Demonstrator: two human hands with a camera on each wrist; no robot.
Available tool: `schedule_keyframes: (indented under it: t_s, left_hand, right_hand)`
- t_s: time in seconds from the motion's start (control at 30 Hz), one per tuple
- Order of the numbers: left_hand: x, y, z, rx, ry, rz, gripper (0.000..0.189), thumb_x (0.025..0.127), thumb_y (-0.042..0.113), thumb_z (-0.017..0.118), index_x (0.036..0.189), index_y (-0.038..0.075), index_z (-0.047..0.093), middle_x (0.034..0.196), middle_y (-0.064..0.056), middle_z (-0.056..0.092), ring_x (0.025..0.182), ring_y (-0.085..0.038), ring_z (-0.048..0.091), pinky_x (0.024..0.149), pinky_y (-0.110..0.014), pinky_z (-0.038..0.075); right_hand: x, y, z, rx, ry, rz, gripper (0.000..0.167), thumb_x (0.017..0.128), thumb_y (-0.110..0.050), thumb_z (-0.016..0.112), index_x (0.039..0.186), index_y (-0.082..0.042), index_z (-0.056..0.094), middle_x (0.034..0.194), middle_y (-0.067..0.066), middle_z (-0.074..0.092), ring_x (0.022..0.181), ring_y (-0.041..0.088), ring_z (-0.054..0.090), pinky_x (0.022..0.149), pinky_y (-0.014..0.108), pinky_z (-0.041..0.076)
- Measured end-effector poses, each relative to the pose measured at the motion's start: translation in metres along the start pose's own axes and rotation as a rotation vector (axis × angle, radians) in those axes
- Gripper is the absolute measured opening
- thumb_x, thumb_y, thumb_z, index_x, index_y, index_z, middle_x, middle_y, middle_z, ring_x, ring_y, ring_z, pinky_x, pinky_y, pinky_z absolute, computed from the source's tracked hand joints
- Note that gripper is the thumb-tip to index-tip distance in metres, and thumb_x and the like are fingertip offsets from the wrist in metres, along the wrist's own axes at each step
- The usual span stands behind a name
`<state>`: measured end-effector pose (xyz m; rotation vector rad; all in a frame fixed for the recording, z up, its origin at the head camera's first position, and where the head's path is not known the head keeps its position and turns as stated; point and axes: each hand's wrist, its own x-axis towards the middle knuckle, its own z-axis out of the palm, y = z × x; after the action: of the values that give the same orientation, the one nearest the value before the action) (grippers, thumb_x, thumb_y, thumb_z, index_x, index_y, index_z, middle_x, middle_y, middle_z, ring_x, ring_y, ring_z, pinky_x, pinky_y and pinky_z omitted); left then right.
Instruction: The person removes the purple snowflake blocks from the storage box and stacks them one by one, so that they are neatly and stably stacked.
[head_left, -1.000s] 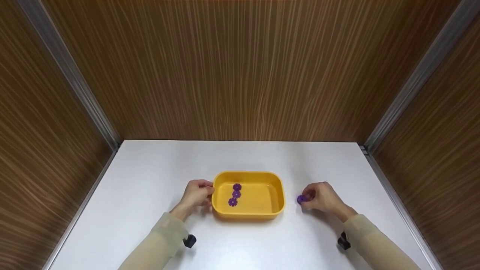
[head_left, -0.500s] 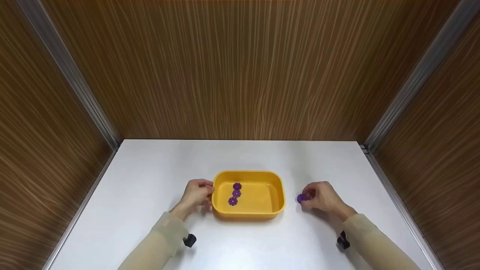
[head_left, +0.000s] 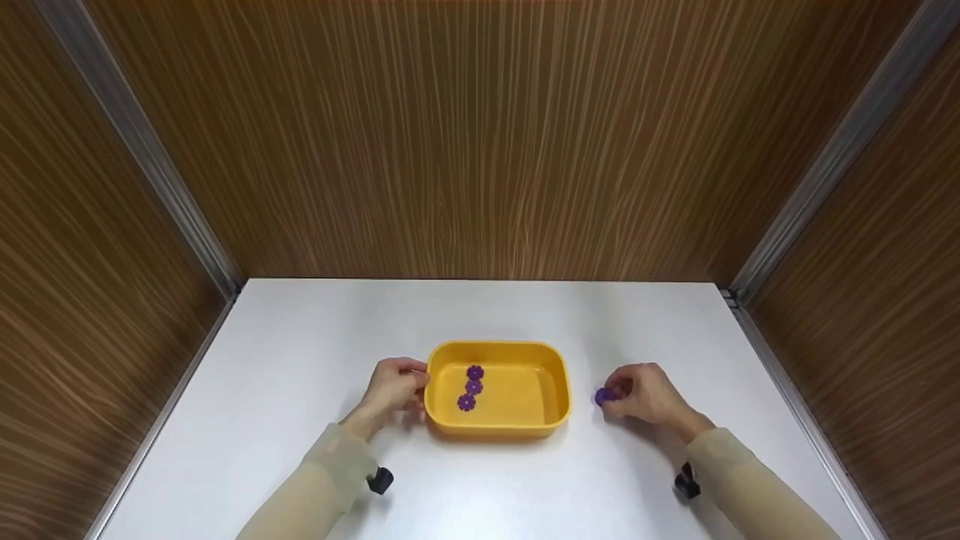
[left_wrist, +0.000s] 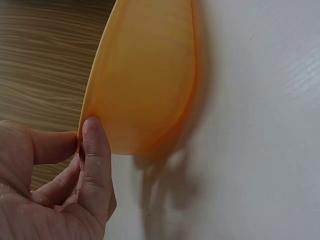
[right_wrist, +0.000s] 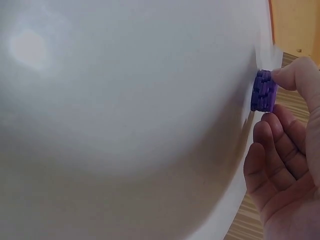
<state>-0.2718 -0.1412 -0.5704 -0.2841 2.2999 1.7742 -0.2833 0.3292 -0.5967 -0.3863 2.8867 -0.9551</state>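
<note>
My left hand (head_left: 393, 387) pinches the left rim of a yellow plastic tray (head_left: 525, 429). The left wrist view shows the thumb and a finger (left_wrist: 95, 165) on either side of that rim, with the tray (left_wrist: 145, 70) close by. Inside the tray, toward its left side, three purple snowflake discs (head_left: 473, 387) form a slanting line. Off the tray's right side, my right hand (head_left: 643, 393) holds a small stack of purple snowflake discs (head_left: 602, 396). In the right wrist view, this stack (right_wrist: 264, 91) is gripped between thumb and fingertips, edge-on, at or just above the table.
The white table (head_left: 480, 495) runs back to a wood-grain panel (head_left: 480, 142). Similar panels with metal corner rails (head_left: 150, 142) stand at left and right. A black wrist device shows below each sleeve.
</note>
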Motion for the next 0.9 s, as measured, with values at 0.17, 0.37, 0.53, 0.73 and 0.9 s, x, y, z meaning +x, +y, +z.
schedule_keyframes:
  t_s: [0.17,0.37,0.53,0.73,0.9]
  left_hand:
    - [-0.001,0.001,0.002,-0.002,-0.004,-0.008,0.027,0.102,0.008,0.072,0.128,0.0,0.078,0.109,-0.015,0.08,0.08,-0.017,0.073,0.071,-0.033,0.071]
    - [-0.001,0.002,0.001,0.015,0.004,-0.018,0.027,0.103,0.009,0.072,0.128,0.002,0.078,0.109,-0.013,0.08,0.08,-0.016,0.072,0.075,-0.035,0.072]
    - [0.0,0.001,0.001,0.004,0.004,-0.013,0.027,0.102,0.009,0.072,0.128,0.001,0.078,0.11,-0.015,0.081,0.08,-0.017,0.073,0.073,-0.035,0.072]
    - [0.0,0.002,0.001,0.021,0.013,-0.021,0.027,0.103,0.009,0.072,0.129,0.002,0.077,0.112,-0.014,0.08,0.086,-0.019,0.073,0.072,-0.032,0.07]
    - [0.001,0.001,0.002,0.027,0.014,-0.017,0.027,0.102,0.008,0.072,0.128,0.002,0.078,0.112,-0.014,0.08,0.086,-0.018,0.073,0.075,-0.035,0.072]
  right_hand:
    - [-0.002,0.0,-0.003,0.009,0.031,-0.036,0.029,0.082,-0.021,0.097,0.104,-0.009,0.084,0.089,0.001,0.079,0.079,0.012,0.063,0.07,0.017,0.057]
    - [0.0,-0.009,-0.008,0.052,0.089,-0.022,0.024,0.092,-0.019,0.084,0.111,-0.005,0.085,0.088,0.002,0.075,0.074,0.011,0.06,0.061,0.019,0.052]
    - [0.007,-0.026,-0.009,0.071,0.121,-0.107,0.019,0.094,-0.017,0.08,0.106,-0.004,0.085,0.088,0.002,0.079,0.077,0.012,0.063,0.068,0.019,0.054]
    - [0.015,-0.046,-0.005,0.117,0.099,-0.234,0.02,0.093,-0.017,0.082,0.107,-0.002,0.084,0.095,0.007,0.083,0.082,0.008,0.069,0.068,0.018,0.059]
    - [0.019,-0.066,-0.002,0.137,0.073,-0.29,0.022,0.091,-0.016,0.084,0.109,-0.004,0.084,0.099,0.008,0.084,0.085,0.007,0.071,0.068,0.019,0.061]
